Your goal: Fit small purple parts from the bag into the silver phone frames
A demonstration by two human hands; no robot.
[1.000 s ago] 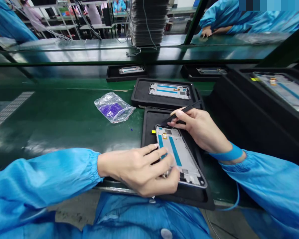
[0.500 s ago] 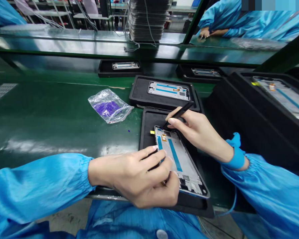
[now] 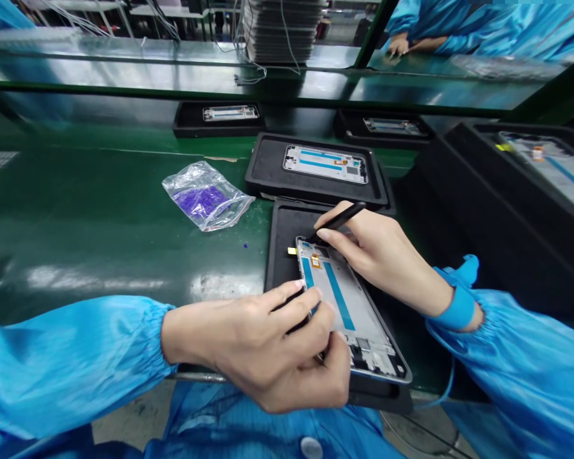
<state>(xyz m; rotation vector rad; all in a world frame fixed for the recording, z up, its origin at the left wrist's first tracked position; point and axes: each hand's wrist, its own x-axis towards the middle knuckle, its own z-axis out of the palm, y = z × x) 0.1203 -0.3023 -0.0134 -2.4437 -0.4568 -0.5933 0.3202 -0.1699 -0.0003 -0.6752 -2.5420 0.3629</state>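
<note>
A phone frame (image 3: 349,306) with blue strips lies tilted in a black tray (image 3: 287,248) at the bench's near edge. My left hand (image 3: 272,344) grips the frame's left edge, fingers closed round it. My right hand (image 3: 382,255) pinches a thin black tool (image 3: 339,220) like a pen, with its tip at the frame's top end, beside a small orange part. A small yellow tab (image 3: 292,251) sticks out at the frame's top left corner.
A second tray (image 3: 268,169) with another phone frame sits just behind. A clear bag of purple bits (image 3: 203,201) lies to the left on the green belt (image 3: 86,217). Dark trays stand at the right (image 3: 488,204) and far back. A co-worker's hand (image 3: 399,44) rests beyond the shelf.
The view has dipped slightly and my hands sit a little lower. The tool tip stays at the frame's top end. My left hand keeps its grip.
</note>
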